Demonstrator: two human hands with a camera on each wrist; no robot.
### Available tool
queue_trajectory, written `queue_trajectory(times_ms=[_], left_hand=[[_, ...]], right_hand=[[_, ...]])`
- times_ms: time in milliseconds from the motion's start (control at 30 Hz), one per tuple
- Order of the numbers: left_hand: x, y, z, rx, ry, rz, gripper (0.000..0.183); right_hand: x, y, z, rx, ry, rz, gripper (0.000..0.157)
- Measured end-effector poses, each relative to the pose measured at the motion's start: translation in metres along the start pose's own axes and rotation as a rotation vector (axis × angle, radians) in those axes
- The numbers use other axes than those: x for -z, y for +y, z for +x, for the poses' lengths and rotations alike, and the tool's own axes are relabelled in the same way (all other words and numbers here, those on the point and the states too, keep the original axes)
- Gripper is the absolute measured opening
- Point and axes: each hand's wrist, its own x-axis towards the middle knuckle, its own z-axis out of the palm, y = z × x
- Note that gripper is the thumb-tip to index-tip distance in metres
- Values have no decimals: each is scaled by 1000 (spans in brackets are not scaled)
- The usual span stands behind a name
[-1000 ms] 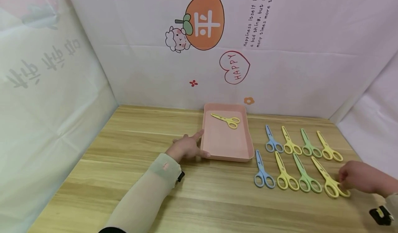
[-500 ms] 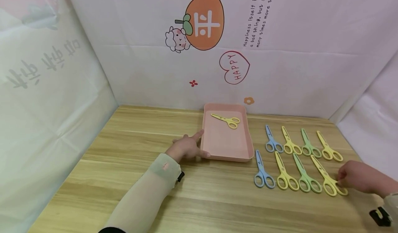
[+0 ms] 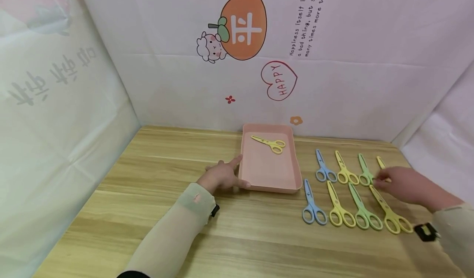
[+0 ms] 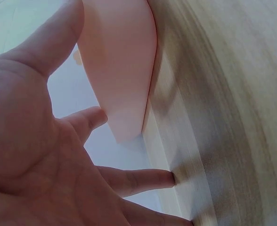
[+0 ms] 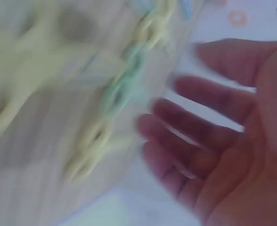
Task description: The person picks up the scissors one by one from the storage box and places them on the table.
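My left hand (image 3: pixel 222 176) rests with spread, straight fingers against the left side of the pink tray (image 3: pixel 270 173). In the left wrist view the thumb and a finger are at the tray wall (image 4: pixel 124 56), while other fingertips touch the table. A pair of yellow scissors (image 3: pixel 277 144) lies inside the tray. Over the right end of the scissors rows hovers my right hand (image 3: pixel 403 185), which partly hides the back yellow scissors (image 3: pixel 381 162). Its fingers look loosely bent and hold nothing in the right wrist view. Just nearer lie the front yellow scissors (image 3: pixel 388 210).
Two rows of scissors lie right of the tray. The back row has blue scissors (image 3: pixel 321 165), yellow scissors (image 3: pixel 342 166) and green scissors (image 3: pixel 364 167). Blue scissors (image 3: pixel 311 202), yellow scissors (image 3: pixel 336 204) and green scissors (image 3: pixel 359 203) line the front. Cloth walls (image 3: pixel 177 88) edge the table.
My right hand has left the handle of the front right yellow scissors and moved up and left. Those scissors have shifted slightly left. My left hand and the tray stay put.
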Motion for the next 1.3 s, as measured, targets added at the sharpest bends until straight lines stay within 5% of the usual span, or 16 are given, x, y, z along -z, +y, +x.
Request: queue_trajectory(times_ms=[133,233,467,800,933,1067,1300], left_hand=[[-1,-2,1,3,-2,-8,109],[-1,-2,2,1,-2,7,109],[-2,-1,1,-3,-6,-8,108],[-3,-2,3,25,8,9,108],[-3,-3,4,27,8,15,108],[-3,-4,4,6,8,21,109],[-3,-4,4,-6,6,17,109]], right_hand=[[-2,-53,35,74,87,78,74],[-11,-91,65,146,82,63,76],[-32,-150,122,210,-88,-66,86],[-38,-174,149,191,-218,-200,80],[-39,-179,152,220,-154,-174,78],[-40,-182,155,241,-85,-140,56],[-42,-186,157,253,-254,-281,56]])
